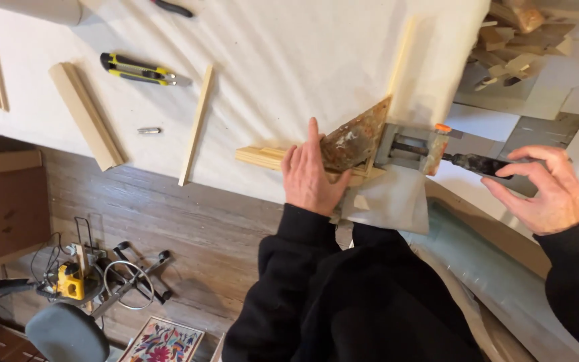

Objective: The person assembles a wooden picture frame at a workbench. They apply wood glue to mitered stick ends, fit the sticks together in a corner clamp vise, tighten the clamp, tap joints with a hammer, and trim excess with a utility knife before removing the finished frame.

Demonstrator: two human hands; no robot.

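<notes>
The left hand (pixel 311 175) presses flat, fingers spread, on the wooden strip (pixel 263 157) at the corner clamp (pixel 407 149). Right-hand fingers (pixel 527 175) pinch the clamp's dark handle (pixel 478 163). Steady pressure should keep the joint square.

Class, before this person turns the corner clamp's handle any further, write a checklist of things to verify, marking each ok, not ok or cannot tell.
1. Left hand pressing the wooden strip flat: ok.
2. Right hand gripping the clamp handle: ok, fingertips on it.
3. Second strip seated in the corner clamp: cannot tell, the triangular plate hides the joint.
4. Left fingers clear of the clamp screw: ok.
5. Utility knife out of the way: ok; blade state cannot tell.
</notes>
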